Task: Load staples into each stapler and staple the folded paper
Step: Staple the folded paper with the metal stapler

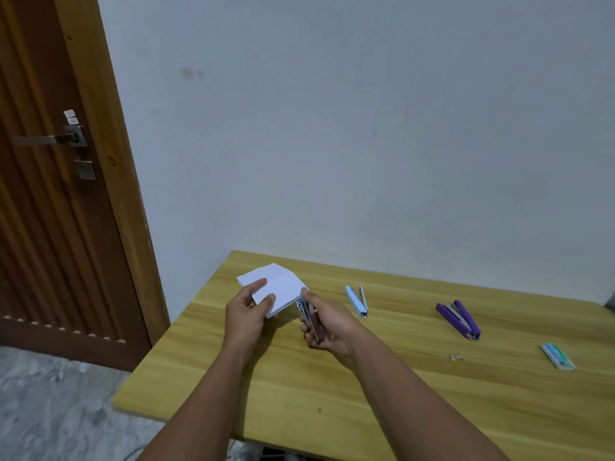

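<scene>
The folded white paper [273, 284] is held above the far left part of the wooden table [382, 387]. My left hand [248, 314] pinches its near left edge. My right hand [327, 322] grips a small dark stapler [311, 319] whose metal front end sits at the paper's right corner. A light blue stapler [356, 300] lies on the table to the right, hinged partly open. Farther right lies a purple stapler [459, 319], also partly open. A green and white box of staples [558, 356] rests near the right edge.
A small scrap [456, 357] lies on the table between the purple stapler and the staple box. A grey wall stands right behind the table. A brown wooden door [50, 194] with a metal handle is at the left, above a marbled floor.
</scene>
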A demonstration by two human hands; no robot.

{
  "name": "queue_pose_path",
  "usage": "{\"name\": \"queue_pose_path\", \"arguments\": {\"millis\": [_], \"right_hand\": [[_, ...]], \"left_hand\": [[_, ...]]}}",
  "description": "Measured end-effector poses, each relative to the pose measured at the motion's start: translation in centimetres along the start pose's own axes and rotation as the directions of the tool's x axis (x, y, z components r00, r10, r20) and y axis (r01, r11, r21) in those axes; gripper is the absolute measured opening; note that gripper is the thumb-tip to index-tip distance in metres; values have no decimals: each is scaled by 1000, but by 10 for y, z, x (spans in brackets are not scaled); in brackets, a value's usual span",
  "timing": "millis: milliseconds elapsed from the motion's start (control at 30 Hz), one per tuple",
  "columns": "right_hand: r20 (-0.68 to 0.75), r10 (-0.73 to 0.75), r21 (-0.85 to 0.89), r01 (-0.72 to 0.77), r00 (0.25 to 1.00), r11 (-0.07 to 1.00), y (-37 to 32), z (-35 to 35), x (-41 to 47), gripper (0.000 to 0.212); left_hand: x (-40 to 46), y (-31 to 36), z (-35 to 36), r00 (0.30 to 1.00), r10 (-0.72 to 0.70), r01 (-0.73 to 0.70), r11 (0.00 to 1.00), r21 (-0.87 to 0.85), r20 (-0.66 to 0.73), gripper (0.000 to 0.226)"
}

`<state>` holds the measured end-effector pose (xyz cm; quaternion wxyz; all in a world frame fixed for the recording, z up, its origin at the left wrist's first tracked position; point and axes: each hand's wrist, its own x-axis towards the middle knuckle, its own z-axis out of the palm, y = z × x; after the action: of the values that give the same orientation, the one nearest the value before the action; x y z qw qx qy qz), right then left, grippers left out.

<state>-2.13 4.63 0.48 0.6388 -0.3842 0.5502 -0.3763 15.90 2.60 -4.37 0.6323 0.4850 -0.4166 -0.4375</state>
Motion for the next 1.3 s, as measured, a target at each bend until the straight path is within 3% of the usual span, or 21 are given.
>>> {"name": "queue_pose_path", "arguments": {"millis": [500,833,1067,1300], "right_hand": [[-13,-52,105,53,999,993,9,-7,3,42],[-8,-37,28,38,999,999,9,-3,7,47],[-5,-36,126,36,999,991,9,-6,5,46],[-32,-48,20,48,998,999,8,-3,4,48]], "left_hand": [[-2,-1,2,996,68,-72,994,78,55,38],[-4,0,3,993,89,-98,989,110,83,41],[-8,-2,6,987,134,-151,967,205,92,43],[-10,0,7,985,139,-159,962,223,106,43]]}}
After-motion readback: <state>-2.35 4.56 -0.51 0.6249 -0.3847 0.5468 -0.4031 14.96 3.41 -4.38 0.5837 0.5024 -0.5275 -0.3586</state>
